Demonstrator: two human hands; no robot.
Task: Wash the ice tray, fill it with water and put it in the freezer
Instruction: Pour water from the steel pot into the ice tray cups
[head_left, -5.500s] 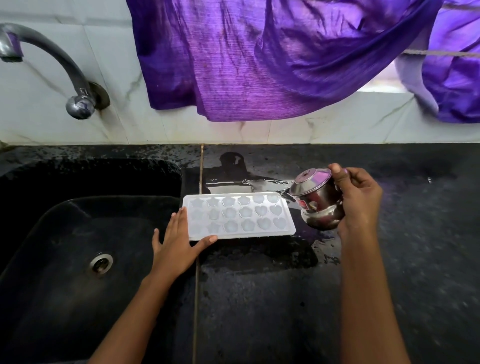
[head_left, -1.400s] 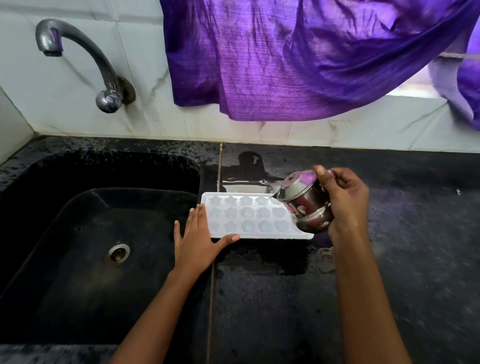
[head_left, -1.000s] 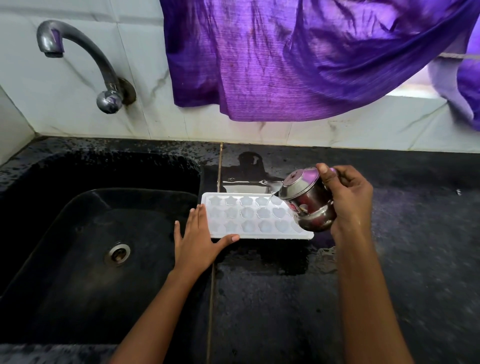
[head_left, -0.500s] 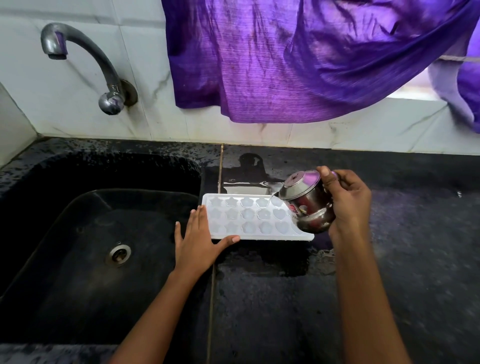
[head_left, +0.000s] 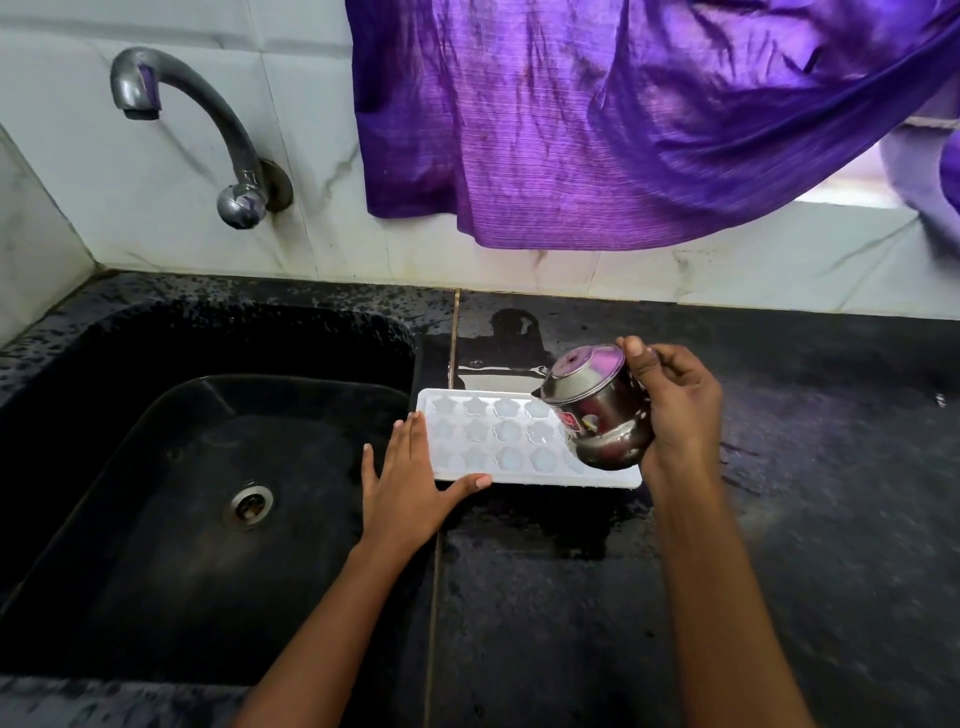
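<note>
A white ice tray (head_left: 498, 441) with flower-shaped cells lies flat on the wet black counter, just right of the sink. My left hand (head_left: 410, 488) rests open at its left end, fingers straight along the edge and thumb along the front edge. My right hand (head_left: 675, 410) grips a small steel pot (head_left: 597, 410), tilted to the left over the tray's right end. The pot hides the tray's right cells. Whether water is flowing from the pot's rim I cannot tell.
A black sink (head_left: 218, 499) with a metal drain (head_left: 248, 505) lies to the left. A curved tap (head_left: 208, 130) juts from the tiled wall above it. Purple cloth (head_left: 597, 119) hangs over the back wall. Black counter (head_left: 831, 519) stretches to the right.
The view has shifted slightly. The steel pot stays tilted over the tray's right end, now a little lower. My left hand has not moved from the tray's left end.
</note>
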